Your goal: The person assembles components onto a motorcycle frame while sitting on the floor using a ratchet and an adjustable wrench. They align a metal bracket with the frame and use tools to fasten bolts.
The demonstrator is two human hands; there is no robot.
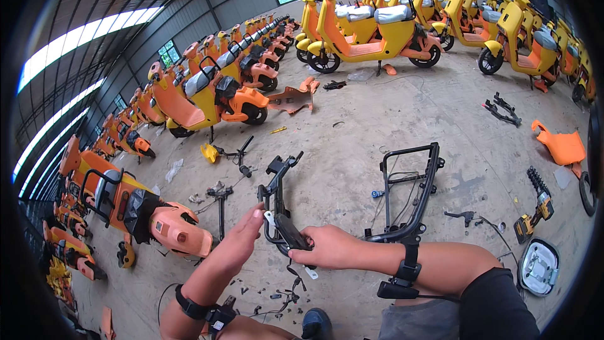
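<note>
My right hand is closed round a dark, elongated part with pale metal tabs at its ends; its exact kind I cannot make out. My left hand is just left of that part, fingers stretched out and held edge-on. Whether its fingertips touch the part is unclear. Just beyond both hands is a black tubular metal frame piece, partly hidden behind the held part. A larger black tubular frame lies on the floor to the right.
Handlebar assemblies lie to the left. A yellow cordless drill, a white-lined case and an orange panel are at right. Small fasteners and cables are scattered near my shoe. Yellow-orange scooters stand in rows beyond.
</note>
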